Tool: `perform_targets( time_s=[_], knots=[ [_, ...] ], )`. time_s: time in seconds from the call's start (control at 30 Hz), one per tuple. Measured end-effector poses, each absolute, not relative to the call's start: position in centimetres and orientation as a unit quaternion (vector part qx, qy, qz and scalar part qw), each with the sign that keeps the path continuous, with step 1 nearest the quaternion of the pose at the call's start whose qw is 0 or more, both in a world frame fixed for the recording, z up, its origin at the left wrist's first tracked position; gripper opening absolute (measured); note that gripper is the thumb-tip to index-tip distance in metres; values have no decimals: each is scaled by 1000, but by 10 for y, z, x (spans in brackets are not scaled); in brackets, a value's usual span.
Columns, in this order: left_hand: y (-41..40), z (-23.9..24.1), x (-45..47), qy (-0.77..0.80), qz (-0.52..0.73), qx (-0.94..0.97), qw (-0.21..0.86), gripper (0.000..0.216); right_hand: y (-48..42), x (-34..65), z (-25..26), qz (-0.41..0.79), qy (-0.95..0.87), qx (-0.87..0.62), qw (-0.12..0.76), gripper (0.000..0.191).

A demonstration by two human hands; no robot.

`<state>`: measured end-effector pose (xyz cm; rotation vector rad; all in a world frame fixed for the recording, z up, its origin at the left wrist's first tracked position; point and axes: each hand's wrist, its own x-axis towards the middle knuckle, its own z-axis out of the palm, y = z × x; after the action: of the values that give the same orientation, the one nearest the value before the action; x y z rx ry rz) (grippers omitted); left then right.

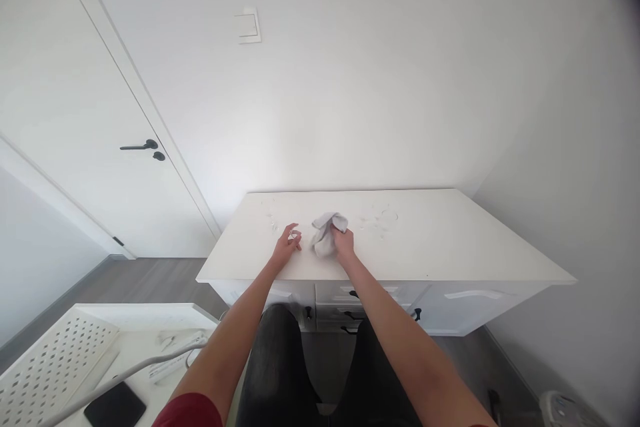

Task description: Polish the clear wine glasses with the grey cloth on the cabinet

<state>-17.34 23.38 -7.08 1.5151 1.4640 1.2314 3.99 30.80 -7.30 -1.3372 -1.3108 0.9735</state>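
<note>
My right hand (344, 244) is closed on a crumpled grey cloth (325, 232) that rests on the white cabinet top (450, 240). My left hand (287, 245) rests on the top just left of the cloth, fingers loosely curled and apart, holding nothing. Wet spots and a ring of water (384, 219) lie to the right of the cloth, and a few drops (271, 217) lie to the left, beyond my left hand.
The white cabinet has drawers with dark handles (353, 295) below my arms. A white door with a black handle (140, 146) stands to the left. At lower left a white perforated surface (55, 360) holds a black phone (115, 405) and a cable.
</note>
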Motion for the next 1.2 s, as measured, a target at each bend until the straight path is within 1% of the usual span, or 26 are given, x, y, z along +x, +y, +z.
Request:
perform_targets(
  time_s=[0.1, 0.23, 0.3, 0.4, 0.53, 0.6, 0.7, 0.87, 0.97, 1.1, 1.2],
  knots=[
    [235, -71, -173, 563, 476, 583, 341, 49, 306, 23, -79, 399, -512, -567, 507, 38],
    [237, -73, -173, 567, 474, 583, 338, 50, 293, 4, -85, 423, -570, -490, 505, 28],
    [237, -72, -173, 569, 473, 582, 338, 51, 288, 2, -87, 436, -589, -455, 506, 30],
    [235, -71, -172, 566, 468, 587, 340, 50, 285, 4, -89, 436, -579, -445, 525, 38],
    [233, -69, -169, 562, 464, 593, 343, 48, 287, 5, -90, 428, -561, -458, 541, 31],
    [232, -69, -168, 565, 465, 590, 341, 47, 286, 5, -90, 432, -565, -451, 539, 30],
    [232, -69, -167, 568, 462, 591, 339, 47, 284, 8, -86, 448, -594, -417, 522, 34],
    [231, -71, -168, 568, 454, 598, 337, 49, 275, 11, -76, 448, -656, -372, 480, 47],
    [233, -73, -169, 567, 455, 600, 333, 49, 272, 8, -70, 419, -699, -359, 455, 50],
    [238, -75, -170, 565, 471, 592, 330, 46, 268, 13, -55, 335, -744, -377, 439, 38],
    [240, -76, -172, 564, 492, 575, 330, 45, 252, 29, -24, 252, -778, -382, 430, 33]
  ],
)
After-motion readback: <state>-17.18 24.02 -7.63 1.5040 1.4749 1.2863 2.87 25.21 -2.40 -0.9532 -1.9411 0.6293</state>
